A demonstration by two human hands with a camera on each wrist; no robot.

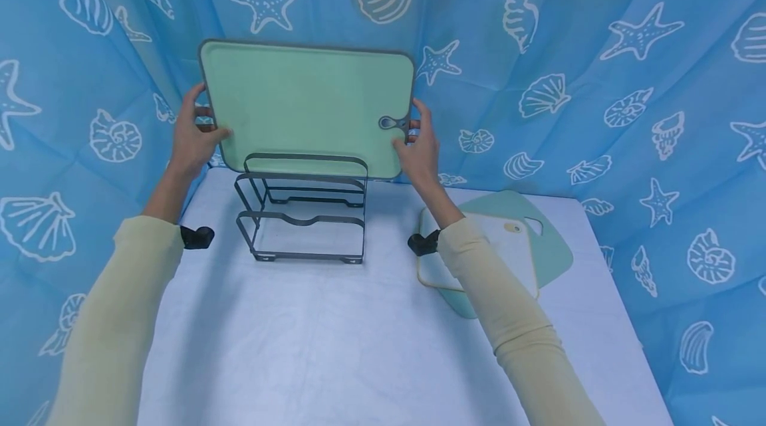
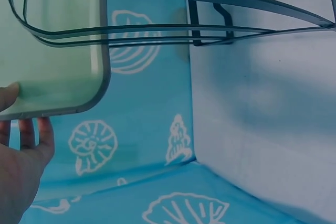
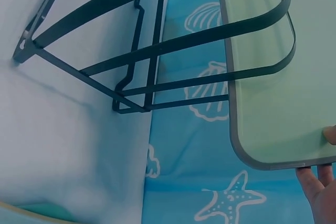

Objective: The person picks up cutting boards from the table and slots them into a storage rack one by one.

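A large light-green cutting board (image 1: pixel 305 107) with a grey rim stands nearly upright, raised off the table. My left hand (image 1: pixel 193 137) grips its left short edge, thumb on the front face and fingers behind. At the opposite edge my right hand (image 1: pixel 421 152) pinches it the same way, just below a dark-ringed hanging hole. In front of the board's lower part is a dark metal rack (image 1: pixel 304 218) with several upright loops. The left wrist view shows the board's lower corner (image 2: pixel 79 87) hanging behind the rack's bars, apart from the table. The right wrist view shows the other corner (image 3: pixel 262 140) likewise.
Right of the rack, a white cutting board (image 1: pixel 503 246) with a tan rim lies on a larger green board (image 1: pixel 550 246), partly under my right forearm. A white cloth covers the table (image 1: pixel 311 346). Blue shell-patterned curtains (image 1: pixel 574 47) hang close behind and at the sides.
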